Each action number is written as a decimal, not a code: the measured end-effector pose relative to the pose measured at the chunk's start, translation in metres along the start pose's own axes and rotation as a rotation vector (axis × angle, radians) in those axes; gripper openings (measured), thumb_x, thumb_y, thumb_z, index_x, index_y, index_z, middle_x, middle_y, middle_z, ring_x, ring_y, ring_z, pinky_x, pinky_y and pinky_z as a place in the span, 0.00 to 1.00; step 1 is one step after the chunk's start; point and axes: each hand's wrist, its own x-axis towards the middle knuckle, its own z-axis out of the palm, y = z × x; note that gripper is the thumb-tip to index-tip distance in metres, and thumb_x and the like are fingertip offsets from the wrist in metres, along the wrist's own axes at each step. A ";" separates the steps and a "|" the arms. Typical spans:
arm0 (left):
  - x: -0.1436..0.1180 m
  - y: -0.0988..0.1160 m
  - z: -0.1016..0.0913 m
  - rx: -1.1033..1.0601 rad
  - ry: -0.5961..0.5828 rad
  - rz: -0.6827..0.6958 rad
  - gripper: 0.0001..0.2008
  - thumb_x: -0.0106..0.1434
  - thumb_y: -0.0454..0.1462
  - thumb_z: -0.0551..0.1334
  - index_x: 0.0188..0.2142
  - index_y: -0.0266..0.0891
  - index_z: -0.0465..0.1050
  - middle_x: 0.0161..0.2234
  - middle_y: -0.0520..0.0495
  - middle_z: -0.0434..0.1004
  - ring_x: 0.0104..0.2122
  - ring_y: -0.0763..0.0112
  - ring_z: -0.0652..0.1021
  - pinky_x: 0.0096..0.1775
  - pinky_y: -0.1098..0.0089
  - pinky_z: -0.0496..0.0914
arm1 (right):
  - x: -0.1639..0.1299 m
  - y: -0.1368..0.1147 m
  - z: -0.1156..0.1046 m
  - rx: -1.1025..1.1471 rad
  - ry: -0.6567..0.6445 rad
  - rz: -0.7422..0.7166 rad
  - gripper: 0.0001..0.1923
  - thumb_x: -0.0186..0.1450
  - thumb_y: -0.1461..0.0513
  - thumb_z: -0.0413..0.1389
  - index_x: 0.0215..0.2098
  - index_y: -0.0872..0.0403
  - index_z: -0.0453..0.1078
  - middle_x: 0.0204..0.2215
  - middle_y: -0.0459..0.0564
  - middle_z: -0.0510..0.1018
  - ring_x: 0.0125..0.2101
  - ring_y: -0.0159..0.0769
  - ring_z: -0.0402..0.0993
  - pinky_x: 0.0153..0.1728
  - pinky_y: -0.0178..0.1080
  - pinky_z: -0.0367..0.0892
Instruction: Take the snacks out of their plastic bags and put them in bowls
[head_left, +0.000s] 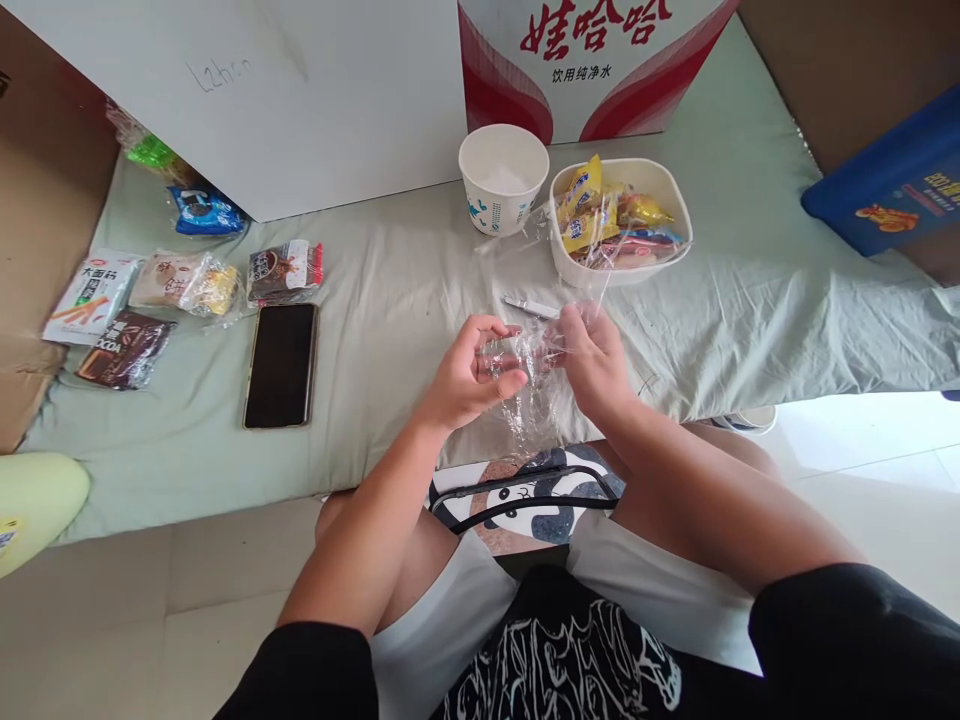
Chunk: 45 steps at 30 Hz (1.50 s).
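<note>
Both hands meet over the front edge of a pale green cloth. My left hand and my right hand pinch a crumpled clear plastic wrapper between them; its loose end hangs down toward my lap. A thin white stick-like item lies on the cloth just beyond my fingers. A white paper cup and a white bowl filled with yellow and pink wrapped sweets stand further back.
A black phone lies face up at left. Several snack packets are spread at far left. A white box and a red-and-white carton stand behind. A blue box sits at right.
</note>
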 end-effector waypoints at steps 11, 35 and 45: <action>0.006 0.000 0.000 -0.018 0.332 0.118 0.38 0.58 0.48 0.74 0.60 0.54 0.54 0.40 0.51 0.83 0.29 0.69 0.83 0.35 0.65 0.78 | -0.007 -0.005 -0.003 -0.132 -0.171 -0.113 0.27 0.64 0.40 0.63 0.25 0.49 0.62 0.18 0.41 0.71 0.20 0.29 0.66 0.24 0.37 0.62; 0.016 0.007 -0.034 0.052 0.215 0.155 0.21 0.58 0.48 0.68 0.17 0.38 0.71 0.21 0.48 0.73 0.24 0.73 0.75 0.29 0.70 0.70 | 0.007 -0.015 -0.027 -0.055 -0.377 -0.113 0.31 0.66 0.35 0.54 0.26 0.51 0.72 0.24 0.48 0.76 0.26 0.35 0.71 0.32 0.41 0.69; 0.013 0.012 -0.042 -0.228 0.069 0.025 0.34 0.47 0.40 0.79 0.52 0.50 0.71 0.42 0.51 0.81 0.38 0.66 0.84 0.43 0.65 0.79 | 0.009 -0.010 -0.023 0.074 -0.385 0.036 0.22 0.55 0.48 0.73 0.34 0.50 0.71 0.28 0.42 0.76 0.29 0.32 0.74 0.36 0.41 0.73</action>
